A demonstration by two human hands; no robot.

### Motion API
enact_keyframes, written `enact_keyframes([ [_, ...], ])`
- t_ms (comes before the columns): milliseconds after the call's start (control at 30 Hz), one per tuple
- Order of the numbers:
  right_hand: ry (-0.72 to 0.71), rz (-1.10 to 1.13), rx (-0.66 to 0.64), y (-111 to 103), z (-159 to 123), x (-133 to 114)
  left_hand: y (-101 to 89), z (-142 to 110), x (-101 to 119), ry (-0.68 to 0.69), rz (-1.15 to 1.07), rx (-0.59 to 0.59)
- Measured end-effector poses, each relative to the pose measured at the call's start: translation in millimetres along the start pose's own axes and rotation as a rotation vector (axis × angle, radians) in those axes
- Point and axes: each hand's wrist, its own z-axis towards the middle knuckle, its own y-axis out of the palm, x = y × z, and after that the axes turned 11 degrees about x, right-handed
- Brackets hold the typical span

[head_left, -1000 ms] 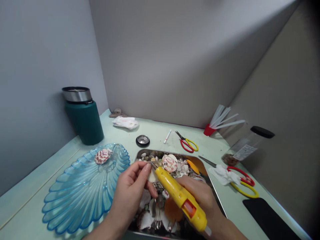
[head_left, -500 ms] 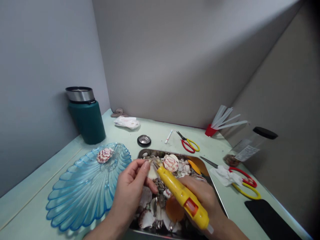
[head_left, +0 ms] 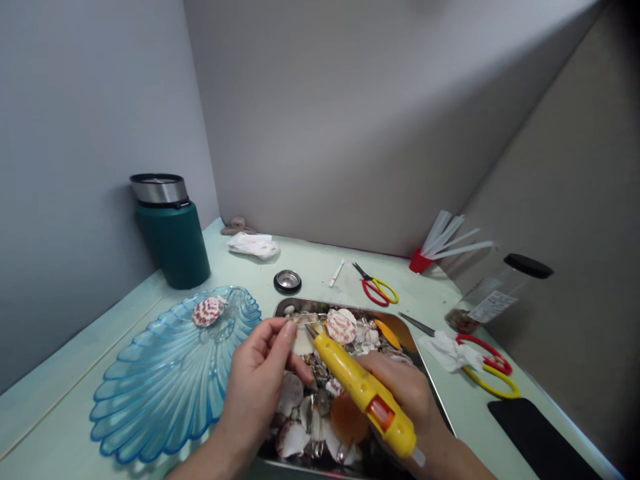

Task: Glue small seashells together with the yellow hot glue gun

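Note:
My right hand (head_left: 407,400) grips a yellow glue gun (head_left: 363,390), its nozzle pointing up-left at a small pale shell (head_left: 303,321). My left hand (head_left: 257,383) pinches that shell between thumb and fingertips, just above a metal tray (head_left: 430,390) filled with several seashells. The nozzle tip sits right beside the held shell. Left of the tray lies a blue scallop-shaped glass dish (head_left: 165,380) with one red-and-white patterned shell (head_left: 209,311) near its far end.
A teal flask (head_left: 171,230) stands back left by the wall. Behind the tray lie a round metal lid (head_left: 287,281), a marker (head_left: 337,273) and red-yellow scissors (head_left: 377,289). At right are a red cup of glue sticks (head_left: 440,245), a tipped jar (head_left: 495,293), tissue with larger scissors (head_left: 487,370) and a black phone (head_left: 537,440).
The glue gun's nozzle and the pinched shell have stayed together with only a slight shift; the view moved a little to the left.

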Motion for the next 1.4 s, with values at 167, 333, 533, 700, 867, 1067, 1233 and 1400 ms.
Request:
enact_keyframes([
  [167,0.009,-0.006,0.027,0.1,-1.8,1.8,0.9,0.3,1.4,-0.012,-0.004,0.010],
  [333,0.021,-0.029,0.085,0.1,-2.1,1.0,1.2,0.4,3.0,-0.002,0.026,0.012],
  [533,0.006,-0.036,0.098,-0.8,0.4,-1.2,0.7,1.3,2.4,0.010,0.041,0.000],
  [700,0.016,0.001,0.071,-0.5,0.9,-1.6,1.1,-0.2,2.3,0.005,0.042,-0.015],
  [867,0.021,-0.018,0.042,-0.8,-1.0,-3.7,0.2,-2.4,0.5,-0.012,0.043,-0.041],
  [1067,-0.008,-0.030,0.026,0.7,0.4,-2.0,-2.3,1.7,-1.7,0.000,0.073,-0.096],
  [1233,-0.030,-0.045,0.027,2.6,-0.6,1.7,-2.2,2.4,-1.4,0.011,0.074,-0.094],
  [1400,0.027,0.011,0.066,1.6,-2.7,1.4,-1.9,0.2,-2.0,0.020,0.092,-0.062],
])
